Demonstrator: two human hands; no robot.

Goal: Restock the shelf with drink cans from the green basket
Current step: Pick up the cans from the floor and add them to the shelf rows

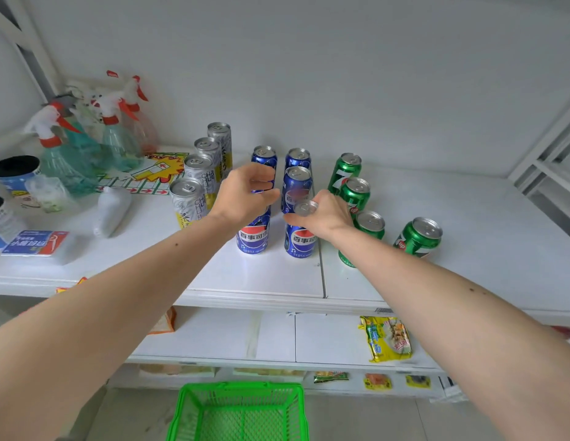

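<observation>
On the white shelf [261, 275] stand a row of white tea cans [189, 198], two rows of blue cola cans and a row of green soda cans [420, 238]. My left hand [242, 195] curls round a blue can [264, 186] in the left blue row, just behind that row's front can [253, 238]. My right hand [325, 214] grips the front can of the right blue row [299, 241] near its top; the silver lid shows between the fingers. The green basket [239, 405] sits on the floor below, and no cans show in its visible part.
Spray bottles [70, 148] crowd the shelf's far left, with a white bottle lying on its side [111, 208], a blue packet [35, 243] and black-lidded tubs [16, 171]. A yellow snack pack [388, 338] lies on the lower shelf. The shelf's front strip and right end are bare.
</observation>
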